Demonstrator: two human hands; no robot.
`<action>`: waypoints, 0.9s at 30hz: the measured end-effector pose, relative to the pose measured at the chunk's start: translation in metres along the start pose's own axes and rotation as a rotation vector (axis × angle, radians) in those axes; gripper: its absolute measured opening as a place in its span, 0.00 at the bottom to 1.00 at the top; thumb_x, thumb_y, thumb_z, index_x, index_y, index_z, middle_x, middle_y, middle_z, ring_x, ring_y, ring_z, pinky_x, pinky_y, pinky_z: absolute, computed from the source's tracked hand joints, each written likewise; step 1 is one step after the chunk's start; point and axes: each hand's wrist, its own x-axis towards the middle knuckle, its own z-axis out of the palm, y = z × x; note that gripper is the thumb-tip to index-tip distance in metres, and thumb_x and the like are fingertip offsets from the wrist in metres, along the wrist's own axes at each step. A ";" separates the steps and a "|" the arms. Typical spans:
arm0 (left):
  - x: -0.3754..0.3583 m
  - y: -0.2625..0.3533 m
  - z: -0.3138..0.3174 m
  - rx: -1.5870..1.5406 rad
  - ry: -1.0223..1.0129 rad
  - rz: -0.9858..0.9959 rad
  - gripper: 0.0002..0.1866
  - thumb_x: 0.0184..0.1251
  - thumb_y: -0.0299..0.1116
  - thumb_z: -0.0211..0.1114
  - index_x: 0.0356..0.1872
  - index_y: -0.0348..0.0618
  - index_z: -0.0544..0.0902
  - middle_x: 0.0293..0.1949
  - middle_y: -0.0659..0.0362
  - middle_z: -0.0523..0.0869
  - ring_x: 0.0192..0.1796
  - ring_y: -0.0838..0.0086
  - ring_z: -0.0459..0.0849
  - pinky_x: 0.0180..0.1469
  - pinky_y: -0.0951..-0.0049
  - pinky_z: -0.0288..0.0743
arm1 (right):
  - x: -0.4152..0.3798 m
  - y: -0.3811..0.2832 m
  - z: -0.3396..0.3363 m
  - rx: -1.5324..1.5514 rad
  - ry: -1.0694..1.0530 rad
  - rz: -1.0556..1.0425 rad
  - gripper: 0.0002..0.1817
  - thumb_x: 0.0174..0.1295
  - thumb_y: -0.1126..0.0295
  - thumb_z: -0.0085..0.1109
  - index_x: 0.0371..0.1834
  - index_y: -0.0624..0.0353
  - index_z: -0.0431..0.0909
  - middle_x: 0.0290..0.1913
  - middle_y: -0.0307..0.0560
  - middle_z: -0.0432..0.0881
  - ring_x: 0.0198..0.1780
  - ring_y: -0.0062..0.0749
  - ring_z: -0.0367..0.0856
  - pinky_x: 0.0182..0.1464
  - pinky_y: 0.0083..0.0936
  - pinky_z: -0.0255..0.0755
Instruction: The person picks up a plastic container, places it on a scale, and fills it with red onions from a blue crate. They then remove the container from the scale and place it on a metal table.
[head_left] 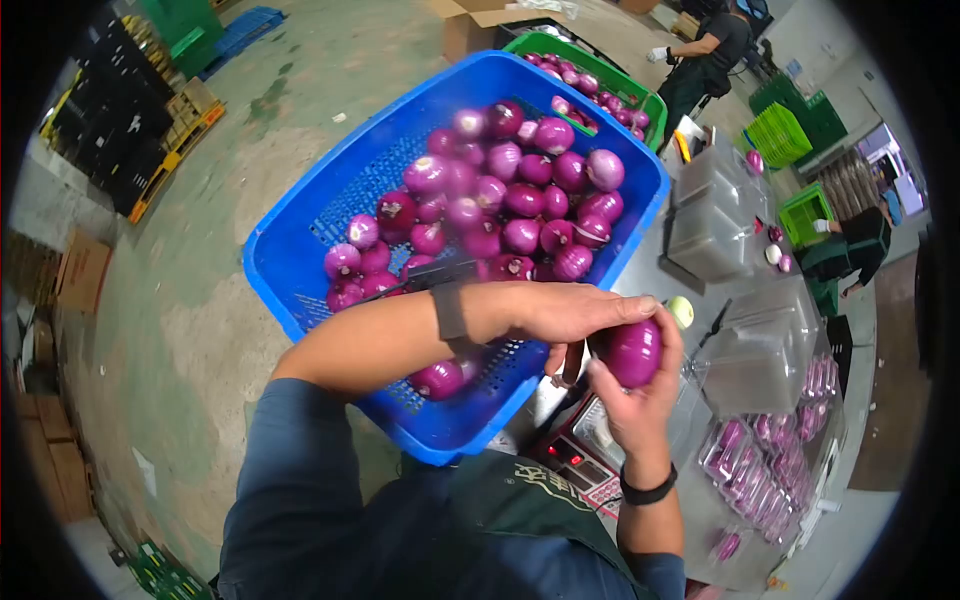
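My right hand (645, 405) is wrapped round a peeled-looking, glossy red onion (636, 352) above the scale. My left hand (565, 312) reaches across from the left, its thumb lying along the top of the onion. The fingers of that hand curl under, closed on a dark brown, narrow thing (573, 365); what it is I cannot make out. Below my left forearm is a blue perforated crate (290, 215) holding many red onions (525, 200). A kitchen scale (590, 440) with red digits stands under my hands, partly hidden by them.
Clear plastic boxes (715, 235) stand stacked on the metal table. Packed onions in trays (765, 460) lie at its right. A pale onion (680, 312) sits near my hands. A green crate of onions (645, 95) is behind the blue one. Two people work farther off.
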 end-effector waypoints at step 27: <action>-0.099 -0.119 -0.216 0.169 0.736 -0.193 0.32 0.54 0.39 0.75 0.62 0.44 0.80 0.51 0.55 0.87 0.55 0.64 0.86 0.53 0.63 0.82 | -0.149 0.070 -0.096 0.878 0.577 0.783 0.38 0.75 0.35 0.39 0.57 0.63 0.78 0.37 0.69 0.86 0.12 0.32 0.73 0.13 0.24 0.64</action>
